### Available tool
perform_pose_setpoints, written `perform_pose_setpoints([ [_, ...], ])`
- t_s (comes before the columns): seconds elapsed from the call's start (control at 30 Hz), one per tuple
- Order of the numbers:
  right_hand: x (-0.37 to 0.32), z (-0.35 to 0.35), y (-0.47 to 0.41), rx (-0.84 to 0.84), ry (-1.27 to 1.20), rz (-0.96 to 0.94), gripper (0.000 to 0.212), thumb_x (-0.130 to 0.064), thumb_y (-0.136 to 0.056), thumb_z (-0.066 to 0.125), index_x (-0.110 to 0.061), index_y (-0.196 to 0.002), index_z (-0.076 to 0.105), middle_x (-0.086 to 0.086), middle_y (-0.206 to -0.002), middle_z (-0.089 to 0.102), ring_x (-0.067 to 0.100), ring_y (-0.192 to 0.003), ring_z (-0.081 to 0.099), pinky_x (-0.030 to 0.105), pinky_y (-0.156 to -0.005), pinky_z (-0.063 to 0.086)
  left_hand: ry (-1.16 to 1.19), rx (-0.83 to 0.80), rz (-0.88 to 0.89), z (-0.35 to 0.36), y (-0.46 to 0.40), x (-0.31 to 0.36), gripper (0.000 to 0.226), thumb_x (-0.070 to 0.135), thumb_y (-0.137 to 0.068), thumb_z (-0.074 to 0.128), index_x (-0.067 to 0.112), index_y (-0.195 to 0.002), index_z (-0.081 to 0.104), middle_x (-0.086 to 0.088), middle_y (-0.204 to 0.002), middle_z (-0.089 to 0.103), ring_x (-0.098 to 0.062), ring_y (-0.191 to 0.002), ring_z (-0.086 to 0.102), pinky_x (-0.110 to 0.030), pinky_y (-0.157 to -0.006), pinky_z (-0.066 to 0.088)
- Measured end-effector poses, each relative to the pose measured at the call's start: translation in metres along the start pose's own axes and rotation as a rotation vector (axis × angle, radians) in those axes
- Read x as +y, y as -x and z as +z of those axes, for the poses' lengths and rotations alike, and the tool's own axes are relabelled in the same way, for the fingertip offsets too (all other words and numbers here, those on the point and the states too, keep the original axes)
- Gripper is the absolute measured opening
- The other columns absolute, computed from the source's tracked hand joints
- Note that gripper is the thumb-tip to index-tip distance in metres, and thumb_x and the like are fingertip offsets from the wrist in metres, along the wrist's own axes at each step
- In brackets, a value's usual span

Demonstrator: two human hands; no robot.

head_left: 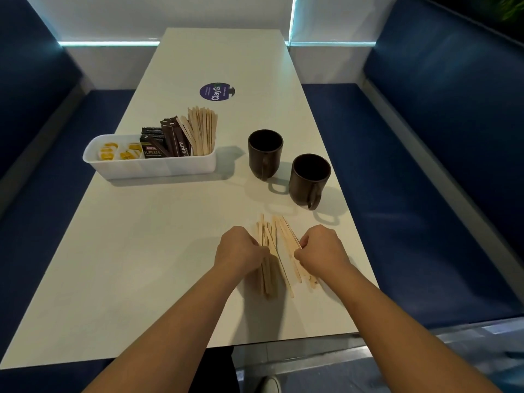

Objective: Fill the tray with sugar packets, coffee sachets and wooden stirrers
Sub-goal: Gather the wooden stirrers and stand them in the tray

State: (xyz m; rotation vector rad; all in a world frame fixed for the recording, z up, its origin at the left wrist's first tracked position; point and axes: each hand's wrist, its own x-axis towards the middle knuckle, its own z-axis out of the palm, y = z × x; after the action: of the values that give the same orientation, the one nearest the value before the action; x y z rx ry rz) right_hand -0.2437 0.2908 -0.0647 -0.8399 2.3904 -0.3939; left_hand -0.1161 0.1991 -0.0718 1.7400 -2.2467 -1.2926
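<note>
Gathering is in hand: the loose wooden stirrers (279, 251) lie on the table (158, 251) directly between the two hands, fanned slightly, their long axis running away from the person toward the mugs. The left hand (241, 249) has its fingers curled onto the left side of the pile; the right hand (321, 251) pinches sticks at the right side. Both touch the pile; neither is clearly nearer.

The tray (150, 165) stands well ahead and to the left of the hands. Sugar packets (119, 151) occupy its left end, coffee sachets (163, 143) the middle, and upright stirrers (202, 131) the right end, which is the end closest to the hands.

Judgement: the bundle must swing forward-left and be stood on end, so the left hand has the shorter line.

Two dark mugs (289, 165) stand ahead and right of the hands, beside the route rather than on it. Bare tabletop lies between hands and tray. The table's right edge runs near the right hand.
</note>
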Motion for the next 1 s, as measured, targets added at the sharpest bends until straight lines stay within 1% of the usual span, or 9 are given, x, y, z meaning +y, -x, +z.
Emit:
perform_pose_setpoints([
  [0.1,0.001,-0.003,-0.003,-0.042,-0.056,0.005,0.014,-0.018,-0.084,0.068,-0.007,-0.090,0.073,0.008,-0.083,0.067,0.019,-0.069,0.067,0.033,-0.069,0.058,0.026,-0.031,0.004,-0.003,0.001,-0.003,0.031,0.014,-0.076,0.065,0.010,-0.050,0.049,-0.006,-0.053,0.041,-0.023,-0.050,0.039,-0.027,-0.053,0.034],
  [0.2,0.002,-0.005,-0.003,-0.051,-0.101,0.008,0.014,-0.016,-0.085,0.067,-0.008,-0.095,0.073,0.005,-0.087,0.066,0.017,-0.071,0.064,0.032,-0.074,0.057,0.024,-0.028,0.029,-0.003,0.002,-0.006,0.044,0.013,-0.077,0.064,0.014,-0.044,0.035,-0.002,-0.047,0.030,-0.023,-0.047,0.031,-0.028,-0.052,0.030],
  [0.33,0.002,-0.005,0.000,-0.046,-0.089,-0.012,0.017,-0.015,-0.088,0.063,-0.012,-0.102,0.071,0.004,-0.093,0.065,0.018,-0.080,0.065,0.029,-0.073,0.056,-0.044,0.011,0.061,-0.002,0.001,-0.007,0.037,0.016,-0.081,0.063,0.011,-0.051,0.041,-0.002,-0.048,0.033,-0.021,-0.048,0.035,-0.025,-0.050,0.031],
  [0.43,-0.001,-0.004,0.004,-0.032,-0.060,-0.040,0.020,-0.018,-0.090,0.060,-0.015,-0.108,0.068,0.003,-0.101,0.066,0.019,-0.083,0.066,0.022,-0.064,0.051,-0.122,0.031,0.093,0.001,0.002,-0.004,0.040,0.022,-0.082,0.063,0.012,-0.052,0.039,0.001,-0.047,0.034,-0.018,-0.048,0.037,-0.024,-0.046,0.029],
  [0.6,-0.004,0.001,0.012,-0.006,-0.015,-0.051,0.022,-0.033,-0.084,0.068,-0.017,-0.098,0.069,0.003,-0.103,0.069,0.018,-0.074,0.069,0.022,-0.060,0.054,-0.210,0.102,0.096,0.007,0.010,0.004,0.046,0.055,-0.074,0.075,0.016,-0.078,0.051,0.002,-0.072,0.052,-0.015,-0.062,0.050,-0.023,-0.044,0.029],
  [0.73,-0.003,0.005,0.014,0.013,0.048,-0.057,0.034,-0.034,-0.078,0.075,-0.018,-0.108,0.069,0.006,-0.113,0.068,0.021,-0.079,0.071,0.021,-0.060,0.055,-0.226,0.097,0.095,0.006,0.011,0.006,0.036,0.041,-0.078,0.076,0.017,-0.074,0.049,0.001,-0.075,0.054,-0.019,-0.068,0.054,-0.023,-0.047,0.035],
  [0.83,-0.006,0.003,0.012,0.035,0.068,-0.056,0.028,-0.026,-0.079,0.075,-0.011,-0.103,0.071,0.008,-0.100,0.070,0.022,-0.078,0.069,0.028,-0.064,0.057,-0.227,0.071,0.079,0.001,0.009,0.005,0.031,0.024,-0.080,0.070,0.014,-0.063,0.046,-0.001,-0.067,0.051,-0.019,-0.060,0.051,-0.025,-0.046,0.033],
  [0.9,-0.007,0.004,0.009,0.048,0.080,-0.050,0.020,-0.021,-0.080,0.072,-0.009,-0.096,0.072,0.006,-0.087,0.069,0.021,-0.073,0.067,0.031,-0.065,0.058,-0.215,0.058,0.068,-0.002,0.007,0.004,0.030,0.022,-0.077,0.072,0.012,-0.062,0.048,0.000,-0.063,0.048,-0.017,-0.055,0.047,-0.024,-0.043,0.030],
  [1.0,-0.008,0.006,0.007,0.043,0.100,-0.034,0.016,-0.022,-0.081,0.070,-0.011,-0.092,0.070,0.004,-0.080,0.066,0.020,-0.069,0.066,0.025,-0.056,0.053,-0.170,0.036,0.062,-0.006,0.004,0.000,0.027,0.022,-0.074,0.076,0.010,-0.063,0.054,0.000,-0.059,0.048,-0.016,-0.053,0.047,-0.024,-0.042,0.029],
])
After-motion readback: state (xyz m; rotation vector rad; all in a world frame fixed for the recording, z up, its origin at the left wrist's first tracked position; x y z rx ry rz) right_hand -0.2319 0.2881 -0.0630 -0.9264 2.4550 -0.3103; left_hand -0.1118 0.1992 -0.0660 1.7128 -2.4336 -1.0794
